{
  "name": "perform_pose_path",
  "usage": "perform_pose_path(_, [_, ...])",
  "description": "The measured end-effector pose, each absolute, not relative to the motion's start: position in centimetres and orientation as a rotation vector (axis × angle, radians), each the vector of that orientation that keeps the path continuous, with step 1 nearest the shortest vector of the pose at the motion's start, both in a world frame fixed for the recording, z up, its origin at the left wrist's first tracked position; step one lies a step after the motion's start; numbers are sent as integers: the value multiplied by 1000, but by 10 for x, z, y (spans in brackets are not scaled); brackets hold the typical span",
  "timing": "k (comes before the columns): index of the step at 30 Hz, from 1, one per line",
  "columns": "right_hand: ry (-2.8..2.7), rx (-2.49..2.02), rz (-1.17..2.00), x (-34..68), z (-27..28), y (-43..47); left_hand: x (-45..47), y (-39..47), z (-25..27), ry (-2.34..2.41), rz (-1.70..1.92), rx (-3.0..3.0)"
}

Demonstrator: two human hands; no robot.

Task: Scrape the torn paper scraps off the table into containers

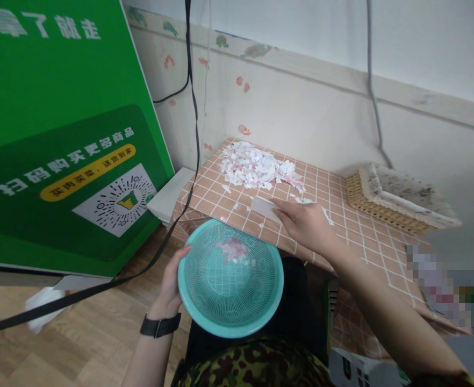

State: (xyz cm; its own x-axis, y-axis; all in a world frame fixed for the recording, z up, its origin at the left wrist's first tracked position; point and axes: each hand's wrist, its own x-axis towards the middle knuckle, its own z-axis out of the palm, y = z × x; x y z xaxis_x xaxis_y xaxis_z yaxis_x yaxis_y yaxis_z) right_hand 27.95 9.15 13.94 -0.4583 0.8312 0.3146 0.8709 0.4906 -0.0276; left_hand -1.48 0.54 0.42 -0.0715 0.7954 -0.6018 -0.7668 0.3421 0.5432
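Note:
My left hand (173, 277) grips the left rim of a turquoise plastic basket (231, 330) with mesh-like holes, held over my lap against the table edge. A small clump of pink and white paper scraps (235, 251) lies inside it. My right hand (303, 220) is closed on a flat white card (264, 208), which is held low at the tabletop near its front edge. Beyond the card, a heap of torn white and pinkish paper pieces (253, 165) is spread on the table. Several loose bits lie around my right hand.
The table has a brown checked cloth (366, 252). At its back right stands a cloth-lined wicker basket (386, 207). A green sign panel (59, 102) rises on the left. A black strap (194, 107) hangs down in front of the table's left end.

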Motion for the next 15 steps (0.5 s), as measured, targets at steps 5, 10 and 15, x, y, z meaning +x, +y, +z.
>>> perform_pose_path(5, [-2456, -1379, -93, 273, 143, 108, -14, 6, 7, 1057, 1308, 40])
perform_pose_path(10, [-2517, -1307, -59, 271, 147, 118, -14, 6, 9, 1075, 1321, 75])
perform_pose_path(15, [-2560, -1331, -88, 265, 149, 130, -13, 7, 8, 1085, 1328, 59])
